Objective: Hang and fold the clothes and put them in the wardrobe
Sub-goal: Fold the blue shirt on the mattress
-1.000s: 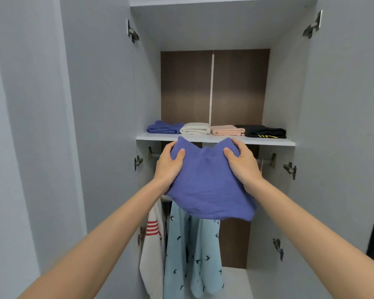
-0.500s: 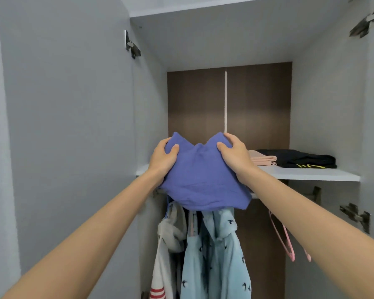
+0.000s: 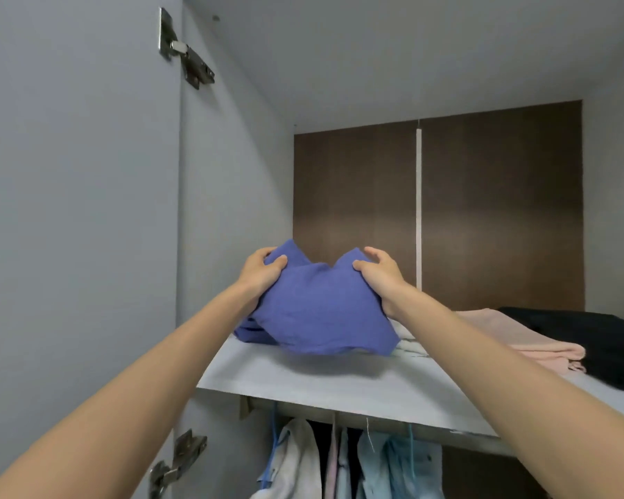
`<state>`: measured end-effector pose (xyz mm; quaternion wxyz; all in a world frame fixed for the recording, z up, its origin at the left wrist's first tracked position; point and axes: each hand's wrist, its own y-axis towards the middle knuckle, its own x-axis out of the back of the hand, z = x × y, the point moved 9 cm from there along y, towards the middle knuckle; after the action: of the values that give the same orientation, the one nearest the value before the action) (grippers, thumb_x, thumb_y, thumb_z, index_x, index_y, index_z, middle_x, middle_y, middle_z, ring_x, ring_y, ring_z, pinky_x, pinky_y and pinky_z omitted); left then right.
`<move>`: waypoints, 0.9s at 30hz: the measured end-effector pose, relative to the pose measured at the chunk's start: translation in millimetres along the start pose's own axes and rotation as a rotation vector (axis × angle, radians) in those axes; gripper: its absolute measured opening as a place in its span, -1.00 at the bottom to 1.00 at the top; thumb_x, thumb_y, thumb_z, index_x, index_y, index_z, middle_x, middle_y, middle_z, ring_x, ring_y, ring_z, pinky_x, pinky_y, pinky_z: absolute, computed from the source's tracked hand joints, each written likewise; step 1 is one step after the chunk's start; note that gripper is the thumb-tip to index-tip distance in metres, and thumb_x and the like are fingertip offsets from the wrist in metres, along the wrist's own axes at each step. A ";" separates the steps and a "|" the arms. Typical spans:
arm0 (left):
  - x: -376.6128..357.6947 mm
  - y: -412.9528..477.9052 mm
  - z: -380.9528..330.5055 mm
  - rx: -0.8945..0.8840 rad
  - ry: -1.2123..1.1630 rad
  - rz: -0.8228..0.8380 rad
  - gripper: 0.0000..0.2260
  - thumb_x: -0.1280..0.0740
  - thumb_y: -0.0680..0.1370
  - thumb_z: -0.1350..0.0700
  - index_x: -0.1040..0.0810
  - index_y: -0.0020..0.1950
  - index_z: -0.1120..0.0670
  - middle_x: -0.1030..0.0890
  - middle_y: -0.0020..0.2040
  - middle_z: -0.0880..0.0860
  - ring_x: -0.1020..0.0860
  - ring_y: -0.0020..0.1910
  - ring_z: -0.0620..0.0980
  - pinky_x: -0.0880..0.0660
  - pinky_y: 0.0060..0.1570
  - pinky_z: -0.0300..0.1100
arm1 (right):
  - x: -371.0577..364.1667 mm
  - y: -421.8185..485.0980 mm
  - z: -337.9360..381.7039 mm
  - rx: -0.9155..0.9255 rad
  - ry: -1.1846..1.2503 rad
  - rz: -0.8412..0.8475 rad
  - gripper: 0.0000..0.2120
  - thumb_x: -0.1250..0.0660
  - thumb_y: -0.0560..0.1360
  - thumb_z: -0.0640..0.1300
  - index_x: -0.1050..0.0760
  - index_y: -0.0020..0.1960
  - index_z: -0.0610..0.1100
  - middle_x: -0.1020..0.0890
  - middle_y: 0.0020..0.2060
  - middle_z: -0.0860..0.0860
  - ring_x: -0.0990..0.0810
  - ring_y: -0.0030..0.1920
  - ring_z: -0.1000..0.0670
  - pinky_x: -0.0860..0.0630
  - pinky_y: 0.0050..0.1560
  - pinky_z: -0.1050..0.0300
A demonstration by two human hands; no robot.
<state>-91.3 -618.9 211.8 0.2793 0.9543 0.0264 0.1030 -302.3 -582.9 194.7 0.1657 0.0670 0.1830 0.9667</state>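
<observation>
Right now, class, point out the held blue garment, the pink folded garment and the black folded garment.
blue garment (image 3: 317,311): head view, front middle.
pink folded garment (image 3: 534,336): head view, top layer.
black folded garment (image 3: 598,340): head view, top surface.

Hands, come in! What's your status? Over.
Left hand and right hand gripping blue garment. Over shelf, above folded blue pile. White pile close beside.

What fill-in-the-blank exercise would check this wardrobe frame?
The left hand and right hand grip the blue garment over the ____ end of the shelf.
The black garment lies ____ of the pink garment.
The wardrobe's back panel is ____ in colour.
Missing: left; right; brown.
</observation>
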 end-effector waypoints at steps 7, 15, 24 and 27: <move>-11.8 94.6 40.1 0.050 0.134 0.018 -0.75 -0.22 0.59 0.17 -0.47 0.26 0.19 -0.53 0.07 0.11 -0.48 -0.01 0.02 -0.40 -0.04 -0.19 | -26.7 85.1 -31.5 -0.077 0.095 -0.036 -0.49 -0.16 0.56 -0.25 -0.20 0.49 -0.02 -0.42 0.33 -0.05 -0.48 0.19 -0.10 -0.46 0.19 0.01; -14.6 166.5 77.4 0.011 0.573 0.065 -0.82 -0.22 0.59 0.17 -0.51 0.16 0.16 -0.55 0.03 0.12 -0.50 0.05 0.09 -0.42 0.04 -0.16 | -67.7 135.2 -70.0 -0.152 0.063 -0.034 -0.49 -0.03 0.57 -0.31 -0.18 0.50 -0.04 -0.35 0.40 -0.08 -0.41 0.31 -0.15 -0.39 0.30 0.02; -59.1 162.0 120.9 -0.310 1.458 0.261 -0.72 -0.18 0.60 0.16 -0.42 0.31 0.05 -0.48 0.29 0.08 -0.47 0.23 0.10 -0.43 0.07 -0.06 | -71.6 119.1 -88.8 -0.097 -0.773 0.082 -0.58 -0.14 0.58 -0.21 -0.25 0.43 -0.15 -0.23 0.39 -0.16 -0.38 0.32 -0.21 -0.34 0.26 0.05; -61.3 167.3 114.3 -0.301 1.312 0.207 -0.76 -0.16 0.61 0.15 -0.50 0.24 0.05 -0.49 0.28 0.04 -0.43 0.25 0.08 -0.44 0.14 -0.05 | -70.6 120.5 -61.2 0.131 -0.990 0.006 -0.61 -0.16 0.57 -0.17 -0.33 0.38 -0.14 -0.35 0.34 -0.10 -0.30 0.34 -0.15 -0.35 0.23 0.01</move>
<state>-128.2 -826.7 196.7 0.3239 0.6428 0.0841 0.6891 -283.5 -733.3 178.6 0.2252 0.5287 0.1426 0.8059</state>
